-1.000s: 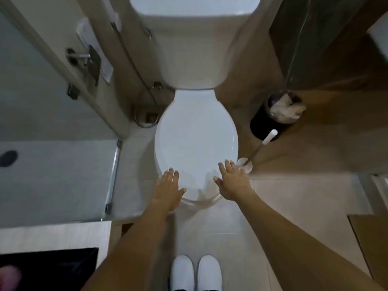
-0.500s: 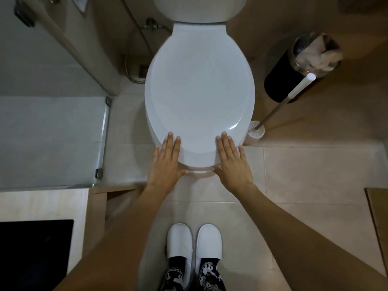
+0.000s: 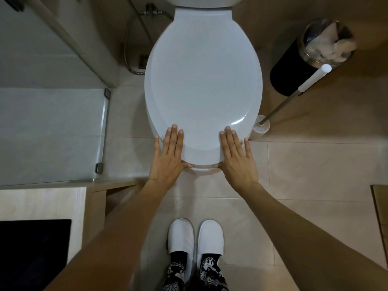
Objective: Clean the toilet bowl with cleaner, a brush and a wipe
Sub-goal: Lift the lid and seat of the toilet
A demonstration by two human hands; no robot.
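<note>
The white toilet (image 3: 202,80) stands in the middle of the head view with its lid down, so the bowl is hidden. My left hand (image 3: 168,158) lies on the lid's front left edge, fingers flat on top and thumb tucked under the rim. My right hand (image 3: 236,159) mirrors it on the front right edge. A toilet brush (image 3: 294,97) with a white grip and metal shaft leans in its white holder (image 3: 259,131) just right of the bowl. No cleaner bottle or wipe is in view.
A black bin (image 3: 287,78) with a liner and crumpled paper stands at the right, behind the brush. A glass shower panel (image 3: 52,133) runs along the left. A metal hose (image 3: 128,49) loops by the wall. My white slippers (image 3: 181,238) stand on the tiled floor.
The view has dropped and closed in on the toilet. Both hands went from hovering at the lid's front to resting on its edge with thumbs under the rim.
</note>
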